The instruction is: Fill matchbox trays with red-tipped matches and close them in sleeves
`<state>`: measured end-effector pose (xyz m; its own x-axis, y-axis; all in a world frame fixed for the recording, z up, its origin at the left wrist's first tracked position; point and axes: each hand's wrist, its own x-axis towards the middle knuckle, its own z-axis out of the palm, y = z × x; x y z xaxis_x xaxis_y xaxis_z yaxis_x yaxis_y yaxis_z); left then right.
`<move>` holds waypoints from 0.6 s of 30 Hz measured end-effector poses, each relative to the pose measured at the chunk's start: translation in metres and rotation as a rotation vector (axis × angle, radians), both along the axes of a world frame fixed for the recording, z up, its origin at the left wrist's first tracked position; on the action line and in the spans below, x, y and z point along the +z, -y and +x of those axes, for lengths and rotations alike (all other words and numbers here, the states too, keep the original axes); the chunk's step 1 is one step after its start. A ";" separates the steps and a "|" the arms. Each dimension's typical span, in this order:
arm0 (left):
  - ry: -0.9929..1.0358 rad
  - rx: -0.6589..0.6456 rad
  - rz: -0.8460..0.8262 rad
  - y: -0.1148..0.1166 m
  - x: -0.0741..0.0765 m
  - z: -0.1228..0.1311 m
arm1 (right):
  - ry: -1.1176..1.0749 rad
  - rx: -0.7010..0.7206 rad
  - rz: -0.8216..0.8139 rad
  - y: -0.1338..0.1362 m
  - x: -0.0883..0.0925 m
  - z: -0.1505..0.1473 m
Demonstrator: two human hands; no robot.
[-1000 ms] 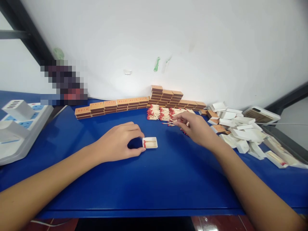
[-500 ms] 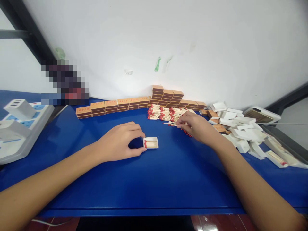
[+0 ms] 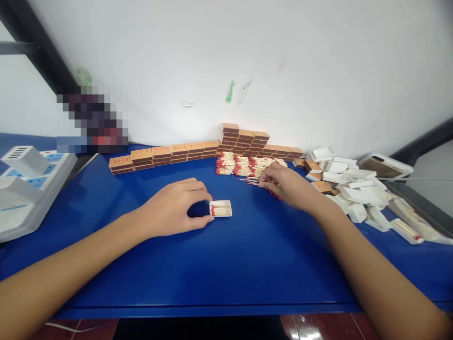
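My left hand (image 3: 177, 208) grips the left end of a small white matchbox tray (image 3: 226, 215) between thumb and fingers. Inside the tray lie matches (image 3: 220, 209), their red heads toward my left hand. To the right, my right hand (image 3: 283, 184) is closed in a pinch at the near edge of a match pile (image 3: 242, 165). A few matches (image 3: 250, 180) stick out to the left by its fingertips. The rest of what the pinch holds is hidden by the fingers.
Stacked brown matchboxes (image 3: 161, 156) run along the wall. White empty trays (image 3: 357, 193) and some brown sleeves lie heaped at right, near a tray with matches (image 3: 406, 231). A power strip (image 3: 53, 189) with plugs stands at left on the blue table (image 3: 219, 274).
The whole view has shifted slightly. My left hand still holds the tray, and my right hand stays at the match pile with hardly any movement.
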<state>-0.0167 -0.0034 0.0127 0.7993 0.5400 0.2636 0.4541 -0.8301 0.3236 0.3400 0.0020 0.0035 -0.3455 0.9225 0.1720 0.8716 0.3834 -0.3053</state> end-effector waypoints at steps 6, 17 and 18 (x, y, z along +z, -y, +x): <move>0.002 0.002 -0.003 0.000 0.001 0.000 | -0.022 0.038 0.014 0.011 0.006 -0.016; 0.002 0.003 -0.004 0.001 0.000 0.003 | -0.119 0.207 0.011 0.044 0.016 -0.082; 0.002 0.004 -0.003 0.001 0.000 0.003 | -0.114 0.196 0.025 0.041 0.014 -0.079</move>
